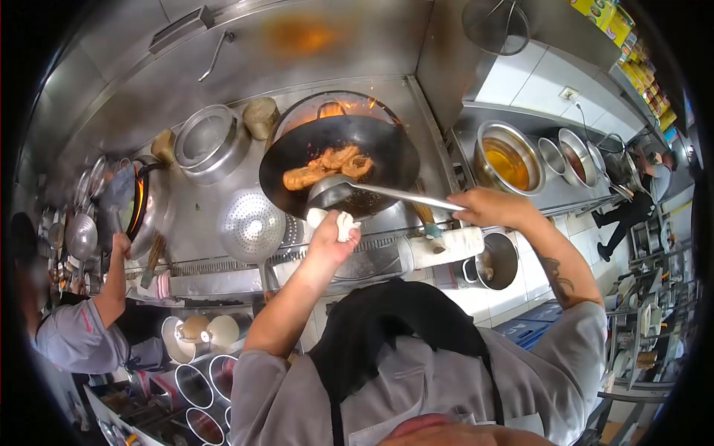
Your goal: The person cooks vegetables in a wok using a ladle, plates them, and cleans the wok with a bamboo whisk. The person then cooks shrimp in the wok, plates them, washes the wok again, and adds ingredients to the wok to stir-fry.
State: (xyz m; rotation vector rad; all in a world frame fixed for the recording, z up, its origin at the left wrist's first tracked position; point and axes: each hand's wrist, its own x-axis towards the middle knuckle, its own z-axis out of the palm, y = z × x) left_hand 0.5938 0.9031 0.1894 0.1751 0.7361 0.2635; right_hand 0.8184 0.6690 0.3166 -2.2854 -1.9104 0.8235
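A black wok sits tilted over the burner, with flames rising behind its far rim. Inside lie browned, sauce-coated pieces of food. My left hand is closed around a folded white cloth at the wok's near rim; the part of the wok under the cloth is hidden. In my right hand is the long handle of a metal ladle. The ladle's bowl rests inside the wok, against the near side of the food.
Left of the wok are a perforated strainer and a metal pot. A pot of yellow-orange liquid stands on the right counter. Another person works at a flaming wok on the left; one more person stands far right.
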